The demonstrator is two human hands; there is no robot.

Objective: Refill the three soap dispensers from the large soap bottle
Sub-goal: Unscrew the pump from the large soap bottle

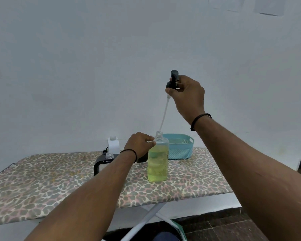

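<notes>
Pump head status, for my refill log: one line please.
right hand holds pump head raised | tube tip at neck | left hand grips dispenser | yellow-green soap inside

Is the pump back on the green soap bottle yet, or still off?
Off. The right hand holds the black pump above the bottle; only its tube's tip reaches the open neck. The left hand grips the bottle's shoulder.

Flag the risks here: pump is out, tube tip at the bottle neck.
1. The right hand holds the pump high; its tube may drip soap on the board cover.
2. The bottle is nearly full, steadied only near the neck by the left hand; a knock could tip it.
3. The long tube could snag on the neck.
</notes>
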